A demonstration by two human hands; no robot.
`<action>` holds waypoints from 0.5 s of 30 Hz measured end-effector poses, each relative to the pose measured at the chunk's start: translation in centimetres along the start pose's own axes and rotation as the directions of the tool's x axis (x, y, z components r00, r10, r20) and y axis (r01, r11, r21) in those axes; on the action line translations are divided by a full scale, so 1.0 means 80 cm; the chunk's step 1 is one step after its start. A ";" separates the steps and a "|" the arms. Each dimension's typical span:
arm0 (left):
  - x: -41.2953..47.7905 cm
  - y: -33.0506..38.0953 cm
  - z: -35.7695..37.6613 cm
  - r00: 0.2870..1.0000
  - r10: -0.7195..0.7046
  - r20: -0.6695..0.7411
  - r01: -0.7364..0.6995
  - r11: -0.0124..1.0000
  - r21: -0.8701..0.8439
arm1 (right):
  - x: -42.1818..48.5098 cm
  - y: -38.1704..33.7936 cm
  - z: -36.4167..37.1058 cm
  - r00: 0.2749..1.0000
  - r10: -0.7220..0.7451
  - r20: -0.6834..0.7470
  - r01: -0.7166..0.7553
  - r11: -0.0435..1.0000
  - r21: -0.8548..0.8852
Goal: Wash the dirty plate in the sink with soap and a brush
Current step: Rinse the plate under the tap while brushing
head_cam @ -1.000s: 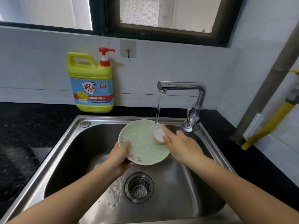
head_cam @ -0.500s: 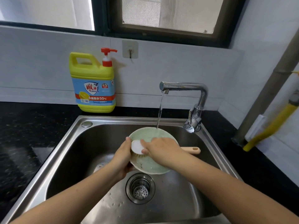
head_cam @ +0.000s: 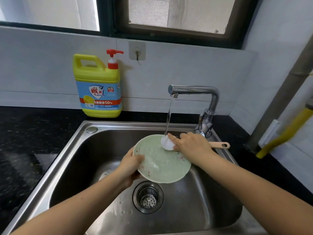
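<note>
bench (head_cam: 25,141): black stone, wrapping round the sink on every side in view.
sink (head_cam: 71,158): steel basin, floor wet, drain strainer (head_cam: 148,197) at its middle.
soap bottle (head_cam: 99,85): yellow with a red pump, standing behind the sink's back rim towards the left. Nobody touches it.
tap (head_cam: 194,90): on the sink's back-right rim and running, its stream falling straight onto the brush head.
plate (head_cam: 162,163): pale green, held in the air inside the sink just above the drain strainer, face tilted up. Small flower marks show at its rim; whether any dirt remains cannot be told.
left hand (head_cam: 130,165): clamped on the plate's left rim, thumb on the face, fingers beneath.
right hand (head_cam: 191,145): wrapped round the brush towards the sink's back right, index finger stretched along the head.
brush (head_cam: 167,143): white head pressed on the plate's far edge under the water, tan handle poking towards the sink's right rim.
step: scrubbing under running water, and it looks well into the wash!
next move: likely a sweep back across the face towards the left thumb. That calls for a firm rim hold, since the plate is wet, and a turn of the plate for unscrubbed parts.
change: half a second ago the brush head sat by the left thumb; now it is across at the far edge, where it was a second ago. Back-and-forth strokes!
</note>
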State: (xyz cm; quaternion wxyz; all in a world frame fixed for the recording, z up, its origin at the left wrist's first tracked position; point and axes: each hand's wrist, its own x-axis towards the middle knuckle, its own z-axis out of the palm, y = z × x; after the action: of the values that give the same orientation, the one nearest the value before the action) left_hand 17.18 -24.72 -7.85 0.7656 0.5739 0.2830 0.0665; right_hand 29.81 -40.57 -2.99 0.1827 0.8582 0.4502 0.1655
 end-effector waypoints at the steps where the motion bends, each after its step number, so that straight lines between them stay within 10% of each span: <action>1: 0.000 0.000 0.000 1.000 0.010 -0.019 -0.010 1.000 -0.005 | -0.007 0.001 -0.001 1.000 -0.002 0.014 0.002 1.000 -0.019; 15: 0.006 -0.001 0.004 0.998 0.023 -0.057 -0.029 0.994 -0.104 | -0.031 -0.100 -0.042 0.993 -0.043 0.112 -0.011 0.895 0.445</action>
State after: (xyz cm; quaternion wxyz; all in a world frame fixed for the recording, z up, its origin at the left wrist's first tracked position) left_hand 17.71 -24.83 -8.02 0.7854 0.5346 0.2930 0.1073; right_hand 21.27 -37.83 -4.04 0.0095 0.8818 0.4714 0.0054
